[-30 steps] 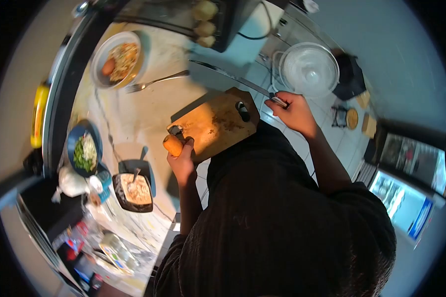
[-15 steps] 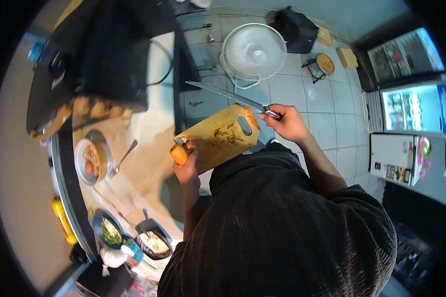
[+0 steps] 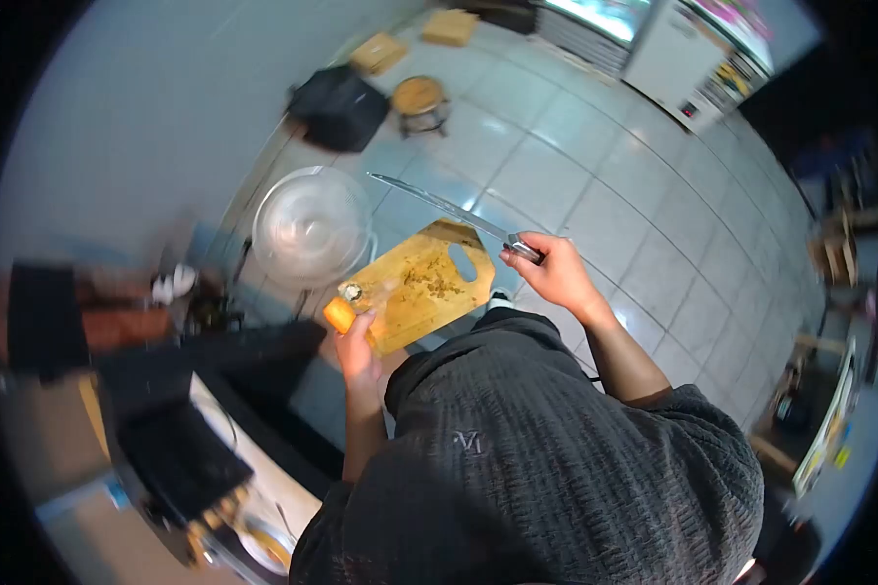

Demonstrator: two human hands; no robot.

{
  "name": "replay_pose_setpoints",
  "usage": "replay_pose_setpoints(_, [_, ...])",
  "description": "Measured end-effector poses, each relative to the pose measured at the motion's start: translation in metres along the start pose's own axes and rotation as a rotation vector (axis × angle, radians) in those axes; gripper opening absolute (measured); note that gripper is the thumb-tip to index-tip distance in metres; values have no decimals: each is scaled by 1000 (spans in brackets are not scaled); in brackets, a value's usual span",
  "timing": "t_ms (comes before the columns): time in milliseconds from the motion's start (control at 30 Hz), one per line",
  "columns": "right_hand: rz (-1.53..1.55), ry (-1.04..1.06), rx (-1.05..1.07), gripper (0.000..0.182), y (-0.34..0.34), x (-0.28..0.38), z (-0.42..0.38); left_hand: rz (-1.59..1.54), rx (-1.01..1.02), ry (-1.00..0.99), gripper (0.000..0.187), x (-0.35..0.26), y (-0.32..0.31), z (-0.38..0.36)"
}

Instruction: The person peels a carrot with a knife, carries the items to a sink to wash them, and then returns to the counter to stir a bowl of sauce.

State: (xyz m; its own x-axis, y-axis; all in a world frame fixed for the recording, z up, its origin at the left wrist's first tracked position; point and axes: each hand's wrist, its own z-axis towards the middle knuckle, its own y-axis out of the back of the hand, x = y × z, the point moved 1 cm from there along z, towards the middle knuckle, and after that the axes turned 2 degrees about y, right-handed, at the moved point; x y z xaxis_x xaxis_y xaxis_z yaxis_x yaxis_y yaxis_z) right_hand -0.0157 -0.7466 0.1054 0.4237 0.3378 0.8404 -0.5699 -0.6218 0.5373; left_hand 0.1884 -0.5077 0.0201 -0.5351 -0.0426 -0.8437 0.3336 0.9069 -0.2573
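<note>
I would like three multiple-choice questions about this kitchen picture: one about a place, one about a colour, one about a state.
1. Where is the white fan?
A. on the tiled floor, beside the cutting board as seen here
B. on top of the fridge
C. in the person's right hand

2. What colour is the piece of food held at the board's edge?
A. green
B. orange
C. purple

3. How is the knife at this moment?
A. lying flat on the floor
B. stuck into the board
C. gripped by its handle, blade in the air past the board

Answers:
1 A, it stands on the floor tiles left of the cutting board.
2 B, the piece by the left hand is orange.
3 C, the right hand closes on the handle and the blade points away over the floor.
</note>
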Motion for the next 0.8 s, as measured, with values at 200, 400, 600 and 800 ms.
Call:
replay_pose_setpoints(200, [98,-253,-305,25,90,-36,6,221,236,27,12,-18,-157,48])
replay_pose_setpoints(400, [-17,-435,-603,28,123,-86,-3,390,528,189,12,16,-285,75])
replay_pose_setpoints(600, [-11,-727,-746,36,190,-121,-24,511,768,288,12,58,-403,64])
replay_pose_setpoints(800, [-13,-810,-988,38,285,-182,-3,582,1003,327,10,110,-571,72])
